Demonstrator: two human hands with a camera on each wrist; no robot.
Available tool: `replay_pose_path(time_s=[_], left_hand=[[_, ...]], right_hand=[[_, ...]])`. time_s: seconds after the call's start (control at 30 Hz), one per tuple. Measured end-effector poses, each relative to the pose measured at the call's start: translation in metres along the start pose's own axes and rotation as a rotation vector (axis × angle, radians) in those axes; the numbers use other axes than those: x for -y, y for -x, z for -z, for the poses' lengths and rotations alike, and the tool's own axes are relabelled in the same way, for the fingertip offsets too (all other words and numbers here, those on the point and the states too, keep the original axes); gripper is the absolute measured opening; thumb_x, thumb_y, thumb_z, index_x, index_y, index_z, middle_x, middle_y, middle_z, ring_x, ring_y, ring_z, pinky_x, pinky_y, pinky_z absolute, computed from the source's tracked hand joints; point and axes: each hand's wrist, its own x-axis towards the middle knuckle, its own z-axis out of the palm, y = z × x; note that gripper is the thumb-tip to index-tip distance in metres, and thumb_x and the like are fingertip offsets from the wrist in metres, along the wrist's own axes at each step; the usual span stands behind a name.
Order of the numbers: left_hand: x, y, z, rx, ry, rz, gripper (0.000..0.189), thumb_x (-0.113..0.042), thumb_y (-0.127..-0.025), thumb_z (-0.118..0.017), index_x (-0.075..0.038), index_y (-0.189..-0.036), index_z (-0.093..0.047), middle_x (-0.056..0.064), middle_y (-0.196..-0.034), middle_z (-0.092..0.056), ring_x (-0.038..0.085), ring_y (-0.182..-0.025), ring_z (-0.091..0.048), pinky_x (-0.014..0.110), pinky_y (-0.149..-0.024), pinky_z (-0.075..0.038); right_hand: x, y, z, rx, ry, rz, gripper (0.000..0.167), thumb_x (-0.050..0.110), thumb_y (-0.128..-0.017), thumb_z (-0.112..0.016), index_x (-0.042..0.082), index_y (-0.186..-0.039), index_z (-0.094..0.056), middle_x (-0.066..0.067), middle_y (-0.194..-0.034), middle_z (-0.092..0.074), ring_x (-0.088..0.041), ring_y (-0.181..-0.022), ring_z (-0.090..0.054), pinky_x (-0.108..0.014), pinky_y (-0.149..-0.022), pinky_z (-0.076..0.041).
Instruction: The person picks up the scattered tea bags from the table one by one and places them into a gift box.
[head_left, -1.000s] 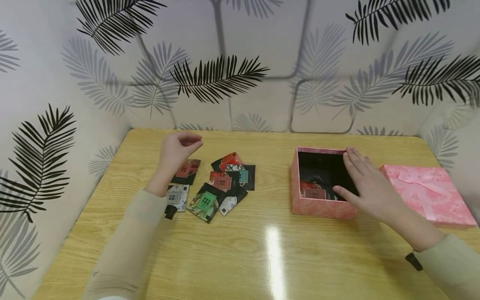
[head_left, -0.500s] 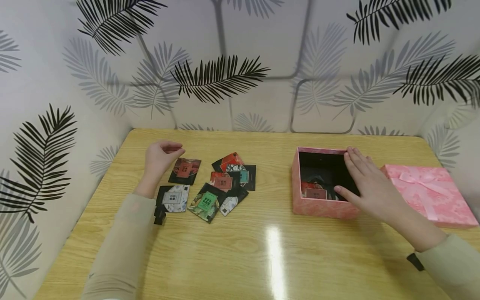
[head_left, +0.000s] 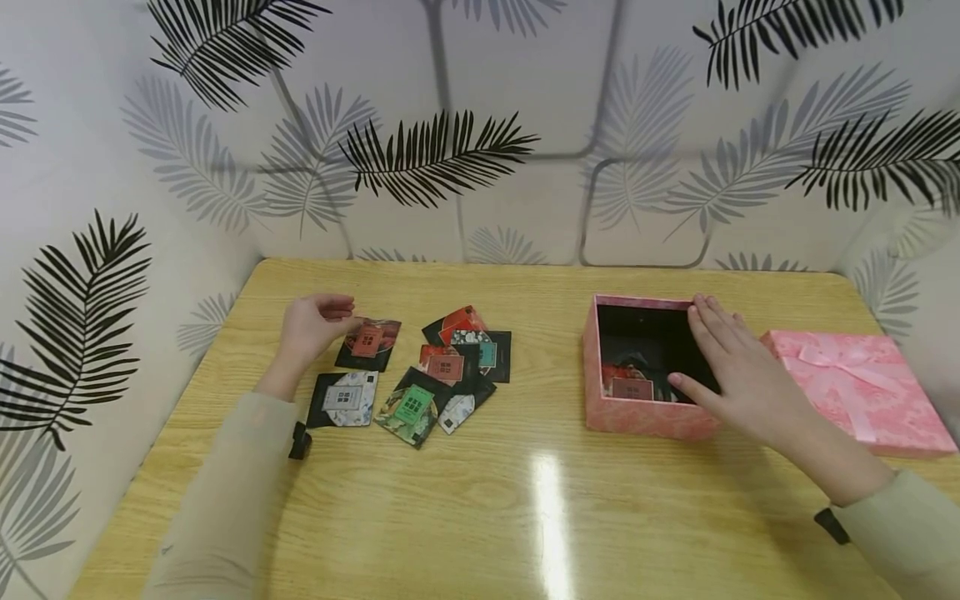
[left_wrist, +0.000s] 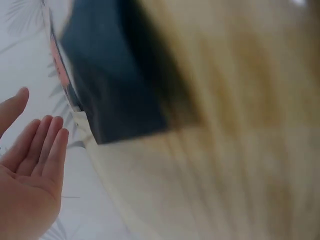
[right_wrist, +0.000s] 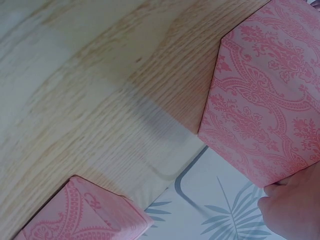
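My left hand (head_left: 315, 329) is at the upper left corner of a black packet with a red label (head_left: 367, 343), low over the table. In the left wrist view the thumb (left_wrist: 12, 110) stands apart from the fingers (left_wrist: 42, 145). Just nearer lies a packet with a grey-white label (head_left: 343, 398). My right hand (head_left: 738, 375) rests along the right rim of a pink box (head_left: 648, 417), fingers straight and thumb over the opening. Inside the black-lined box, a red-labelled packet (head_left: 628, 385) shows; the hand hides the right part.
Several packets overlap in a pile mid-left, with a green-labelled packet (head_left: 411, 406) in front and a teal-labelled packet (head_left: 495, 357) behind. A pink lid with a ribbon bow (head_left: 855, 387) lies right of the box. A leaf-patterned backdrop (head_left: 510, 208) rises behind the wooden table (head_left: 480, 517).
My left hand has moved left and down toward me, from above the packets to the red-labelled packet's corner, uncovering the grey-white one. The right hand stays on the box rim.
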Motion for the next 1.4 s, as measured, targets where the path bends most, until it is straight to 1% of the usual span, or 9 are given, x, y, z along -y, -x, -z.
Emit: replay_pose_path(time_s=[0.1, 0.17, 0.4, 0.5, 0.6, 0.77, 1.07, 1.23, 1.4], left_hand=[[0.008, -0.001, 0.003, 0.031, -0.024, -0.011, 0.046, -0.01, -0.098, -0.077, 0.008, -0.139, -0.065, 0.03, -0.137, -0.068, 0.046, -0.125, -0.067, 0.053, -0.106, -0.057], [0.012, -0.002, 0.006, 0.054, -0.038, -0.011, 0.047, -0.01, -0.099, -0.077, 0.006, -0.141, -0.064, 0.029, -0.14, -0.066, 0.046, -0.13, -0.064, 0.055, -0.109, -0.054], [0.019, -0.008, 0.01, 0.169, -0.071, -0.04, 0.051, -0.008, -0.099, -0.076, 0.005, -0.145, -0.061, 0.028, -0.147, -0.062, 0.046, -0.139, -0.058, 0.053, -0.117, -0.049], [0.019, -0.011, 0.007, 0.215, -0.128, -0.069, 0.053, -0.008, -0.098, -0.077, 0.004, -0.146, -0.06, 0.028, -0.148, -0.061, 0.046, -0.141, -0.056, 0.055, -0.118, -0.048], [0.016, -0.012, 0.003, 0.241, -0.211, -0.112, 0.054, -0.008, -0.097, -0.078, 0.004, -0.147, -0.059, 0.028, -0.148, -0.06, 0.048, -0.141, -0.054, 0.056, -0.118, -0.047], [0.014, -0.012, -0.001, 0.243, -0.284, -0.173, 0.057, -0.01, -0.097, -0.079, 0.005, -0.147, -0.058, 0.029, -0.145, -0.063, 0.049, -0.14, -0.055, 0.06, -0.117, -0.046], [0.019, -0.011, -0.004, 0.232, -0.321, -0.215, 0.053, -0.012, -0.096, -0.081, 0.007, -0.142, -0.063, 0.029, -0.143, -0.064, 0.049, -0.137, -0.057, 0.063, -0.117, -0.045], [0.02, -0.014, -0.003, 0.237, -0.323, -0.208, 0.053, -0.012, -0.095, -0.081, 0.006, -0.142, -0.063, 0.029, -0.141, -0.065, 0.048, -0.138, -0.055, 0.064, -0.119, -0.042], [0.02, -0.017, -0.002, 0.269, -0.302, -0.197, 0.055, -0.011, -0.095, -0.082, 0.006, -0.143, -0.062, 0.029, -0.14, -0.065, 0.047, -0.136, -0.056, 0.063, -0.12, -0.041]], right_hand=[[0.0, 0.0, 0.0, 0.0, 0.001, 0.003, 0.096, 0.054, -0.105, -0.059, -0.005, -0.168, -0.014, -0.026, -0.176, -0.013, -0.038, -0.167, -0.007, -0.032, -0.135, 0.011], [0.0, -0.001, 0.0, 0.001, 0.001, 0.005, 0.096, 0.054, -0.106, -0.059, -0.005, -0.168, -0.015, -0.027, -0.176, -0.014, -0.038, -0.167, -0.007, -0.032, -0.135, 0.011], [0.0, 0.0, 0.001, -0.003, -0.003, 0.002, 0.096, 0.054, -0.105, -0.059, -0.006, -0.167, -0.016, -0.028, -0.175, -0.016, -0.039, -0.167, -0.008, -0.035, -0.136, 0.009], [0.0, 0.0, 0.001, -0.003, -0.004, 0.002, 0.096, 0.054, -0.105, -0.059, -0.005, -0.167, -0.016, -0.028, -0.176, -0.015, -0.038, -0.167, -0.007, -0.035, -0.136, 0.009], [-0.001, 0.0, 0.001, -0.007, -0.004, 0.002, 0.096, 0.053, -0.105, -0.059, -0.005, -0.167, -0.016, -0.028, -0.175, -0.016, -0.038, -0.167, -0.007, -0.035, -0.135, 0.009], [-0.002, 0.0, 0.0, -0.019, -0.002, 0.01, 0.096, 0.053, -0.105, -0.06, -0.006, -0.167, -0.017, -0.028, -0.175, -0.016, -0.038, -0.167, -0.008, -0.034, -0.135, 0.009], [-0.002, 0.002, -0.003, -0.028, -0.01, 0.019, 0.095, 0.052, -0.105, -0.061, -0.006, -0.167, -0.018, -0.028, -0.175, -0.016, -0.038, -0.167, -0.008, -0.032, -0.135, 0.011], [-0.002, 0.002, -0.001, -0.025, -0.012, 0.015, 0.095, 0.052, -0.106, -0.06, -0.005, -0.168, -0.016, -0.028, -0.176, -0.015, -0.037, -0.167, -0.007, -0.031, -0.134, 0.011], [-0.003, 0.002, -0.001, -0.021, -0.006, 0.02, 0.095, 0.052, -0.106, -0.06, -0.006, -0.167, -0.017, -0.028, -0.175, -0.016, -0.039, -0.167, -0.009, -0.033, -0.135, 0.01]])
